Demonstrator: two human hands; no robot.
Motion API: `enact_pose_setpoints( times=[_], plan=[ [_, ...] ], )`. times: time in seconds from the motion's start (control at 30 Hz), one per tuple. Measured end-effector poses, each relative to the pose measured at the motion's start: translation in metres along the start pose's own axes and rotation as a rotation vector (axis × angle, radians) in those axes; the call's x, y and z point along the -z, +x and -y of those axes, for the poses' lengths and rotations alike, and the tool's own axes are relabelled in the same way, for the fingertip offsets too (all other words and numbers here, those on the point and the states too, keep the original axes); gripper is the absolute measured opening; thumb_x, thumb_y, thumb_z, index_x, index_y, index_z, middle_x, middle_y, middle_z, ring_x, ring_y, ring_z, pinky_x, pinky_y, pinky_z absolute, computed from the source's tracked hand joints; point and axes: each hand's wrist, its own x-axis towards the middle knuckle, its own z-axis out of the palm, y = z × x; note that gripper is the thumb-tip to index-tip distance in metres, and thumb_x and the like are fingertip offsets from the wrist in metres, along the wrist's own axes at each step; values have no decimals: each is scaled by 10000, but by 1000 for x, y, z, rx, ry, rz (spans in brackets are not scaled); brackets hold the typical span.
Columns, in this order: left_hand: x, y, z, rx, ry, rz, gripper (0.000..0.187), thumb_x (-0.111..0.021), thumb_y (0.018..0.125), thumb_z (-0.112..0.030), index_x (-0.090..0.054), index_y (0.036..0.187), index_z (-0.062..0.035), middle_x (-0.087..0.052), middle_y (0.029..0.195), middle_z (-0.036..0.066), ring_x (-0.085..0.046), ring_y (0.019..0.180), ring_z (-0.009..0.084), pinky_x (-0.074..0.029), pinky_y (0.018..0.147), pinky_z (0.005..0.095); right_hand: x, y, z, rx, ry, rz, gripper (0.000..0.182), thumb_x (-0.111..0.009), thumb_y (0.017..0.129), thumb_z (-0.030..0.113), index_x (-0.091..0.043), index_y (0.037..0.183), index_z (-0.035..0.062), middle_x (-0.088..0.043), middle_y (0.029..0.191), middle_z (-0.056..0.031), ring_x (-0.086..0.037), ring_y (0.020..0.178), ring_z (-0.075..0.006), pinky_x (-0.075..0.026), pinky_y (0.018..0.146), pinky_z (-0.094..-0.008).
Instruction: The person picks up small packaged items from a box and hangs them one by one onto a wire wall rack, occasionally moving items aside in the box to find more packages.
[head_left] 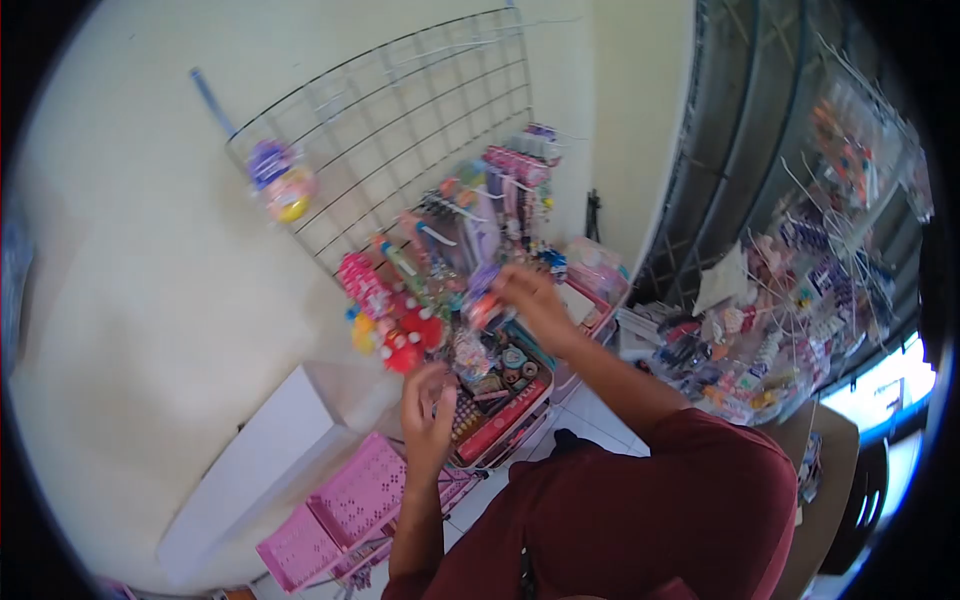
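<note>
My right hand [536,302] pinches the top of a small clear packet [484,303] with a purple header and something orange inside, slightly blurred. Beside it, packets and strands of trinkets hang from the black wire grid [385,75]. Lower and to the left, my left hand [427,405] is raised with its fingers apart, holding nothing that I can see. Just above that hand hang red pompom items [405,340] and a bright pink bundle [364,285]. Below both hands stands a basket of small goods, with a red box [505,420] along its front.
A purple and yellow packet [281,182] hangs at the grid's left end. Pink perforated shelves [352,500] stand at lower left beside a white panel [255,460]. At right, many bagged accessories [780,310] hang before a dark metal shutter [745,110].
</note>
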Motion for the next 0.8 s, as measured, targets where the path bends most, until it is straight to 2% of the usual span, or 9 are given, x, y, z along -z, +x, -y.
enact_pose_setpoints(
  times=[0.07,0.1,0.2,0.27,0.33,0.4,0.63,0.73,0.8],
  plan=[
    [20,-24,27,141,92,174,202,-621,942,-76,-618,1124,13,-622,1078,81,-610,1013,178,-475,899,303,68,29,21,-77,1,-207,192,-594,973,165,-640,1123,55,-664,860,-17,-602,766,-85,-475,690,-231],
    [26,-33,35,192,196,270,194,-633,933,-73,-633,1110,7,-641,1065,88,-618,1010,179,-481,901,309,94,45,36,17,-11,-276,207,-591,972,155,-633,1132,31,-664,839,-33,-613,737,-98,-485,661,-235],
    [22,-45,39,276,244,440,196,-644,922,-68,-648,1105,2,-675,1042,106,-636,980,173,-489,895,311,176,97,53,283,-27,-391,251,-590,965,106,-602,1163,-48,-656,822,-77,-629,656,-129,-507,578,-253],
    [10,-45,40,338,219,426,198,-644,921,-67,-647,1106,4,-681,1049,112,-642,979,175,-494,889,312,203,130,55,283,-65,-441,253,-587,962,90,-604,1173,-50,-651,828,-66,-618,669,-115,-493,590,-240],
    [-7,-35,47,405,207,408,201,-644,921,-66,-646,1108,7,-687,1056,117,-648,978,176,-498,884,313,219,149,49,277,-93,-492,257,-584,960,74,-606,1183,-52,-647,833,-54,-607,681,-101,-478,602,-226],
    [-20,-26,59,338,148,378,198,-644,925,-73,-646,1104,12,-686,1052,114,-649,1002,180,-500,885,311,222,164,43,270,-114,-376,256,-587,953,48,-605,1187,-55,-639,852,-59,-594,656,-98,-478,598,-231],
    [-43,-7,68,391,160,353,198,-637,935,-82,-642,1106,18,-685,1068,110,-648,1002,180,-499,890,311,232,180,9,244,-100,-404,266,-585,952,43,-600,1199,-54,-632,868,-54,-588,664,-95,-476,593,-232],
    [-46,-6,70,378,212,341,193,-631,938,-78,-643,1107,14,-687,1068,107,-650,994,178,-501,885,309,230,191,-1,225,-24,-362,268,-606,943,55,-605,1197,-29,-653,914,-79,-619,732,-100,-500,631,-231],
    [-48,-9,74,396,200,311,195,-628,941,-78,-641,1114,11,-688,1070,107,-652,992,177,-503,880,310,222,201,-7,294,-156,-416,264,-610,948,77,-609,1197,-9,-654,934,-84,-633,755,-103,-505,656,-230]
  ],
)
